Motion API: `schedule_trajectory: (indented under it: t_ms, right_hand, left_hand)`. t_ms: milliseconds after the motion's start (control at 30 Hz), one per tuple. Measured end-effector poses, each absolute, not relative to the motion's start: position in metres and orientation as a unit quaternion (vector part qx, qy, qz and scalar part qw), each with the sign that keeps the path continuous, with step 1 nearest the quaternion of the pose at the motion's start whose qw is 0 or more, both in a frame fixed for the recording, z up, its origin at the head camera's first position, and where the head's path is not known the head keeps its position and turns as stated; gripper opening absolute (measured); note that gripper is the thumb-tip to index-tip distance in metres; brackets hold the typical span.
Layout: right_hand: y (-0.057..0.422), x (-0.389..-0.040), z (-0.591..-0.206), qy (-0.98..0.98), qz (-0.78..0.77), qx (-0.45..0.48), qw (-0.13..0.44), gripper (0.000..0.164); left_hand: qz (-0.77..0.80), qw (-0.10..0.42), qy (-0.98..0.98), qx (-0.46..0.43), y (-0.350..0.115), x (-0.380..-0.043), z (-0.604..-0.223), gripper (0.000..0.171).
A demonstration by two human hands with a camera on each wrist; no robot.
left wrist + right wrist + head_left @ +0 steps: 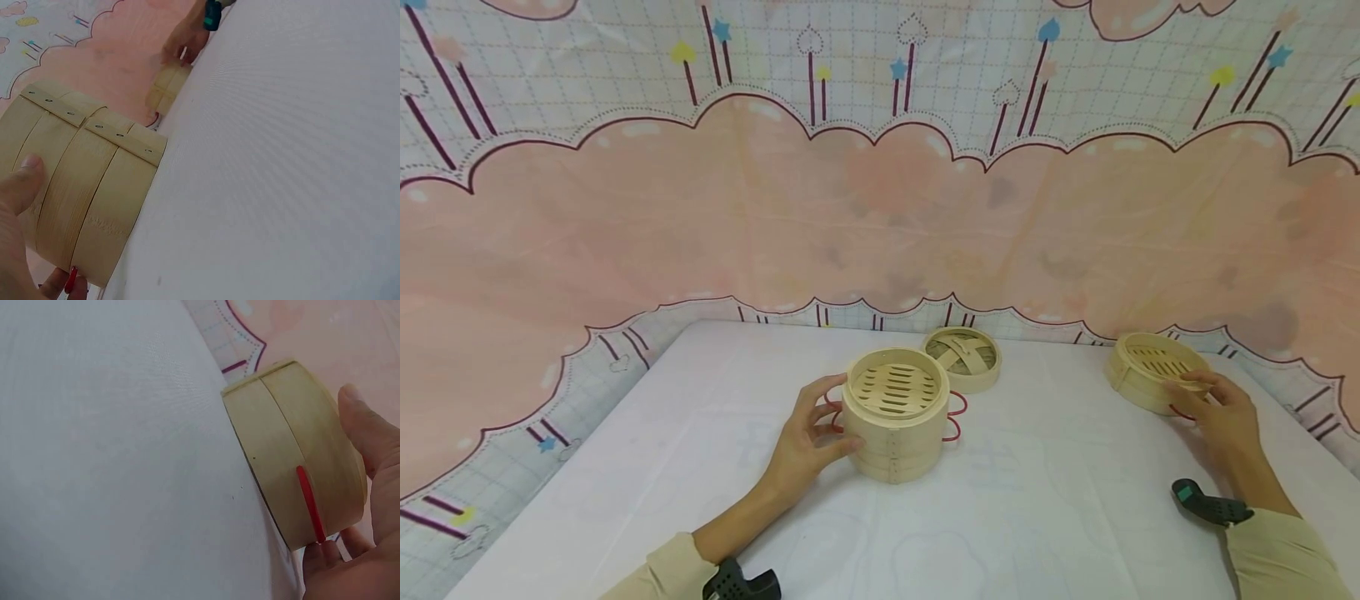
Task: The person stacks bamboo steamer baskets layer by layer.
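Observation:
Near the middle of the table in the head view stands a stack of bamboo steamer baskets [895,450], slatted on top, with red loop handles on both sides. My left hand [808,442] grips its left side, thumb on the front wall and fingers by the red loops; the left wrist view shows the thumb flat on the stacked walls [81,187]. Far to the right, my right hand [1225,421] holds a single bamboo steamer basket [1129,379] by its near right side. In the right wrist view, the fingertips are beside its red handle [310,503], with the thumb along the upper rim.
A woven bamboo steamer lid [990,381] lies just behind the stack. The white tabletop [1045,500] reaches back to a patterned cloth backdrop [880,225]. Dark wrist devices [1210,504] are strapped at both sleeves.

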State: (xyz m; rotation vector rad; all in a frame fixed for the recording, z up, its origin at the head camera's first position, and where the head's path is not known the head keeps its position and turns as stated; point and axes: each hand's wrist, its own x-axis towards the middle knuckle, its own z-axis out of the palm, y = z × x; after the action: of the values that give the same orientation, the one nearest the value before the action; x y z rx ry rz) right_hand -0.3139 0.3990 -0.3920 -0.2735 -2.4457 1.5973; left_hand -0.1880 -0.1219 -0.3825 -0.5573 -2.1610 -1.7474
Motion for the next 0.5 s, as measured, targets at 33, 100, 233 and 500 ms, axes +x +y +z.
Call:
schedule_trajectory:
  t_ms: [33,100,233,500]
  right_hand:
    - [0.399,-0.314,-0.393,-0.832,0.538,-0.087,0.105,0.035]
    - [0.397,-0.314,-0.393,-0.835,0.534,-0.083,0.105,0.035]
    - [0.395,-0.314,-0.392,-0.838,0.529,-0.090,0.104,0.035]
    - [0.388,-0.314,-0.393,-0.854,0.495,-0.099,0.125,0.029]
  left_hand:
    - [-0.609,0.153,-0.754,-0.194,-0.122,-0.188,-0.383,0.079]
    - [-0.608,0.154,-0.754,-0.194,-0.122,-0.188,-0.383,0.079]
    - [-0.608,0.154,-0.755,-0.191,-0.122,-0.187,-0.384,0.078]
    - [-0.607,0.159,-0.753,-0.198,-0.122,-0.187,-0.384,0.078]
